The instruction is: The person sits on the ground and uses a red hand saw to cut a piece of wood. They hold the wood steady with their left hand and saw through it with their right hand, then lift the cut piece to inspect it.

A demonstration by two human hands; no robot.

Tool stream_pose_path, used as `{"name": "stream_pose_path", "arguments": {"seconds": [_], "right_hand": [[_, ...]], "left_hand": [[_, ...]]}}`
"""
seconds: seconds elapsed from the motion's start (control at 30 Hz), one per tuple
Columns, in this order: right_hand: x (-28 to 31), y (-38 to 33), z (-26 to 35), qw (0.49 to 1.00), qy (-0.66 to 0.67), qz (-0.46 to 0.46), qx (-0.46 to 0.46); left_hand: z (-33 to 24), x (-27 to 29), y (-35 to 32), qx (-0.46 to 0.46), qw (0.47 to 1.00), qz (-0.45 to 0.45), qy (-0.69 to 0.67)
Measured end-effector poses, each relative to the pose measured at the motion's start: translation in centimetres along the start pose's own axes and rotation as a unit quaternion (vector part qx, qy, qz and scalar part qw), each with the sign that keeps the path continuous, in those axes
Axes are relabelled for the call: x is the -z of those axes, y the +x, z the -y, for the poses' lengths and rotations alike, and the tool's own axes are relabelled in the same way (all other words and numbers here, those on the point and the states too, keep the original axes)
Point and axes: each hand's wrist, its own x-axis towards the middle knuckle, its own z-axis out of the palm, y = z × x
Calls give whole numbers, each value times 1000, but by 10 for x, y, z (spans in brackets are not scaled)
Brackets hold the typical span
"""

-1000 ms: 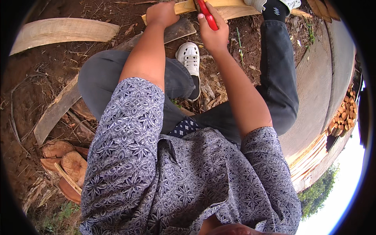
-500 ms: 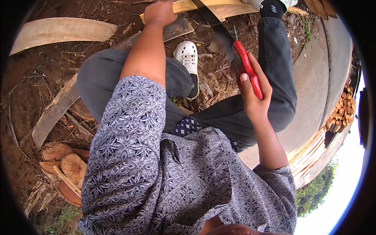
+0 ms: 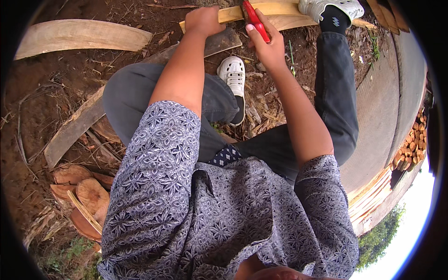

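I sit on the ground with a pale strip of wood (image 3: 280, 10) lying across the top of the view. My left hand (image 3: 204, 21) presses down on its left end, gripping it. My right hand (image 3: 267, 43) is closed around the red handle of a blade tool (image 3: 254, 19), whose blade end meets the wood just right of my left hand. My right foot in a white shoe (image 3: 332, 7) rests on the strip further right. My left foot in a white clog (image 3: 232, 74) is tucked below the strip.
A dark board (image 3: 205, 49) lies under the strip. A curved pale plank (image 3: 79, 35) sits at upper left, another plank (image 3: 74, 130) at left, cut wood rounds (image 3: 88, 196) at lower left. Chips and dirt cover the ground. Stacked firewood (image 3: 413, 144) lies at right.
My right hand, raised and drawn back to the right half a second ago with the tool lifted, has come back down onto the wood strip. My left hand has stayed put.
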Motion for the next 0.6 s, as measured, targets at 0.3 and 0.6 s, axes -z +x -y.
{"name": "stream_pose_path", "arguments": {"seconds": [0.3, 0.6], "right_hand": [[-8, 4, -8, 994, -62, -20, 83], [-19, -19, -24, 990, -48, -78, 108]], "left_hand": [[0, 17, 16, -4, 994, 107, 29], [-4, 19, 3, 16, 994, 112, 0]]}}
